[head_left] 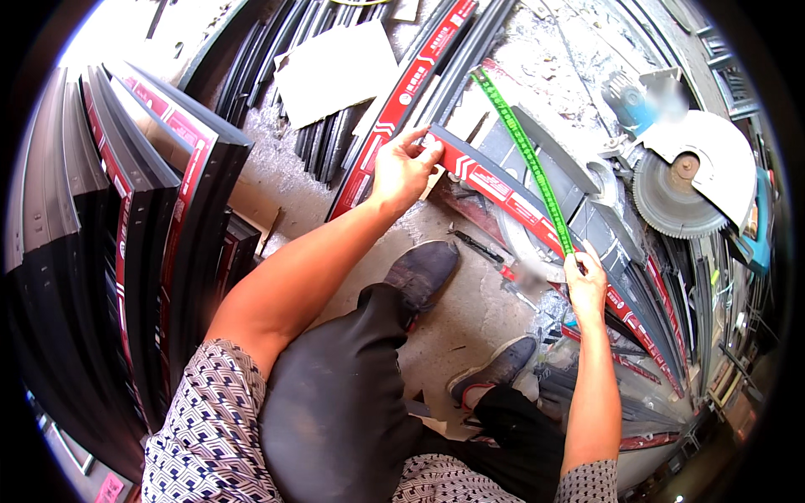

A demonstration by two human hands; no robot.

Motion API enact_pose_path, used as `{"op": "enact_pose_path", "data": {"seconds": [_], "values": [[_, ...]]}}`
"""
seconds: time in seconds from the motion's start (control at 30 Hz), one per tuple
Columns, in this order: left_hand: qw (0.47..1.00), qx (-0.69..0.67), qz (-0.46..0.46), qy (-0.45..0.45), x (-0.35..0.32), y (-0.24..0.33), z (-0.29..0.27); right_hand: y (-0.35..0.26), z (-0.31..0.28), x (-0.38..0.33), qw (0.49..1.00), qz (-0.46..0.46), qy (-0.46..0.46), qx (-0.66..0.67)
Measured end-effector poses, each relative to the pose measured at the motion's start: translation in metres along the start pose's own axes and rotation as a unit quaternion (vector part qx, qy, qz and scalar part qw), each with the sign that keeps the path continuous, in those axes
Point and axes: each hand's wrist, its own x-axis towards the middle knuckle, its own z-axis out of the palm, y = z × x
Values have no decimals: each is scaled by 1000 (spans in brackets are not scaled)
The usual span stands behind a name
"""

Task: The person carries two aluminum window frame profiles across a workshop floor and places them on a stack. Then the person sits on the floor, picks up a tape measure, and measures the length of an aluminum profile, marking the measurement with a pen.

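My left hand [401,172] is closed on the near-left end of a long dark profile [503,194] faced with red printed film. From there the profile slants down to the right, passing under or beside my right hand [587,281]. That hand is closed on a green tape measure [528,155]. Its blade runs out stiffly toward the upper left, crossing above the saw's grey base, and its far tip is apart from the profile's end. My right fingers hide the tape's case, if it is there.
A mitre saw [679,194] with a bare toothed blade stands at the right. Tall bundles of dark profiles [109,226] lean at the left. More strips and a white board [337,74] lie at the back. A red-and-black tool [482,247] lies on the floor near my shoes [421,272].
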Motion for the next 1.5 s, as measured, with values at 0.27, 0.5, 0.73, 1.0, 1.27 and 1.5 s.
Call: {"op": "enact_pose_path", "data": {"seconds": [0.27, 0.5, 0.73, 1.0, 1.27, 1.5], "values": [[1000, 0, -11, 20, 1, 5, 4, 4, -1, 3, 999, 5, -34, -21], [999, 24, 12, 39, 6, -7, 6, 5, -2, 7, 999, 7, -37, -30], [999, 23, 25, 23, 12, -14, 4, 3, -2, 9, 999, 17, -40, -30], [999, 21, 31, 13, 15, -18, 2, 2, -2, 9, 999, 14, -45, -21], [999, -16, 34, 15, 16, -17, 2, 4, -2, 8, 999, 6, -42, -24], [998, -43, 35, 2, 17, -17, 2, 1, -1, 9, 999, 12, -38, -23]]}}
